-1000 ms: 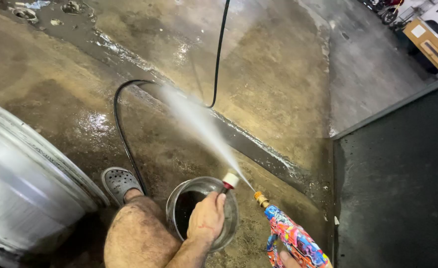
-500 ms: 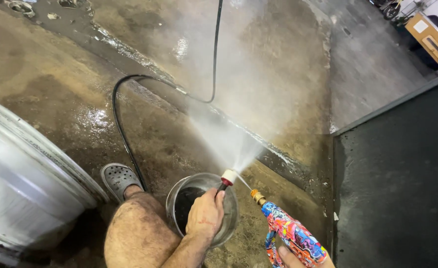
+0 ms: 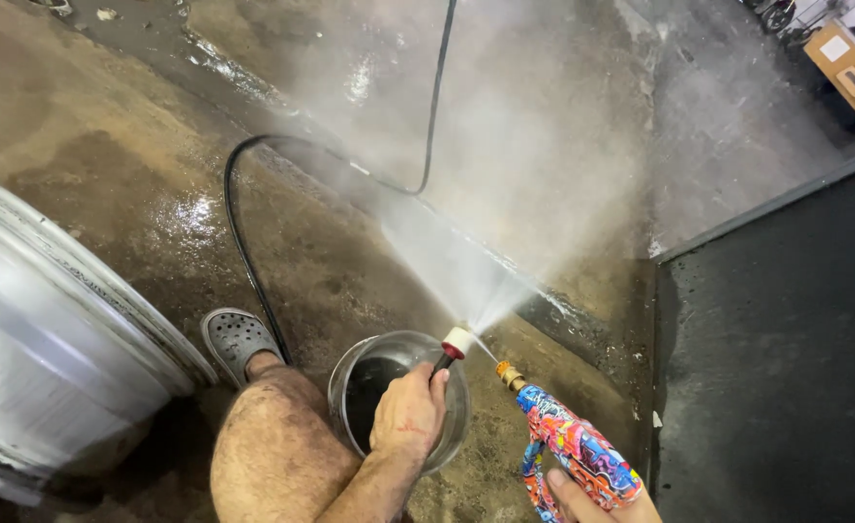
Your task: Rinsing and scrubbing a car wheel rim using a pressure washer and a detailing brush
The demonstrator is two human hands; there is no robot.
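- Left hand (image 3: 410, 412) grips a small tool with a white and red tip (image 3: 456, 343), held over the rim of a metal bucket (image 3: 348, 380) on the wet concrete floor (image 3: 137, 165).
- Right hand (image 3: 597, 502), partly cut off at the frame's lower edge, is closed around a multicoloured spray gun (image 3: 575, 453).
- Water from the gun's brass nozzle (image 3: 510, 374) strikes the tip and fans upward as mist.
- A black hose (image 3: 244, 242) curves beside a grey clog (image 3: 239, 336); a large silver wheel rim (image 3: 50, 339) stands to the left.

wear: grey perforated clog (image 3: 239, 336) on foot | arms: bare, no sleeves | leg: bare, grime-smudged knee (image 3: 273, 436)
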